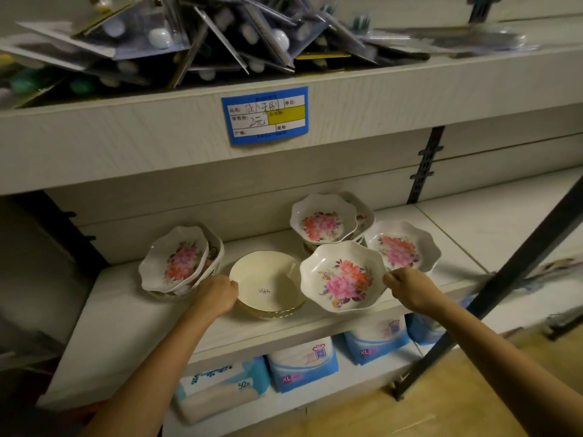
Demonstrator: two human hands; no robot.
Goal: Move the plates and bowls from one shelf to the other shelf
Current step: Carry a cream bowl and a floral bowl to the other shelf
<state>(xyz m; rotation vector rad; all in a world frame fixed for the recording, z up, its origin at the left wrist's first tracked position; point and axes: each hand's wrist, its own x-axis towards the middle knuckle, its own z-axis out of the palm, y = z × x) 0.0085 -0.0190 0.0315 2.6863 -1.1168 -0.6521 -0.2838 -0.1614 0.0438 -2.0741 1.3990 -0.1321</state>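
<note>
Left hand (217,294) is curled on the rim of one cream plate (263,283); right hand (408,288) pinches the edge of the front flowered bowl (342,279). Middle shelf (132,313): four bowl groups visible, bare room front-left and right.

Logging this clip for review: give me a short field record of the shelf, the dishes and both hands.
shelf: middle shelf holding the dishes
plain dish: cream plate, centre
floral bowls: stack at left; stack at back; one at right
left hand: gripping the cream plate's rim
right hand: holding the front floral bowl by its rim
</note>
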